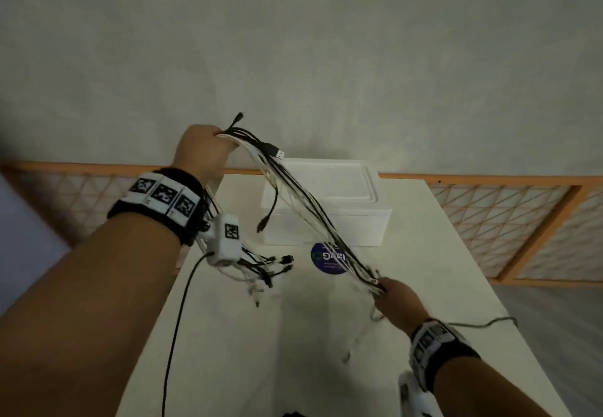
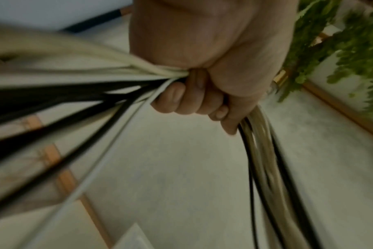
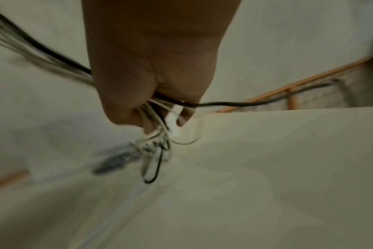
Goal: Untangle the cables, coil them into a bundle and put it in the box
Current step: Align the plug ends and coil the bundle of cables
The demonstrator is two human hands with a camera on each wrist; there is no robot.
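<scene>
A bunch of black and white cables (image 1: 313, 207) stretches taut between my two hands above the table. My left hand (image 1: 208, 149) is raised high and grips one end in a fist (image 2: 194, 94); plug ends dangle below its wrist (image 1: 270, 266). Lower and nearer, my right hand (image 1: 396, 302) grips the other end of the cables (image 3: 160, 107), with short loops and plugs hanging under it (image 3: 155, 151). The white box (image 1: 329, 201) stands shut at the far end of the table, behind the cables.
The white table (image 1: 293, 351) runs away from me, with a round blue sticker (image 1: 328, 258) in front of the box. An orange lattice rail (image 1: 505, 227) lines the wall behind. Wrist camera leads trail from both arms.
</scene>
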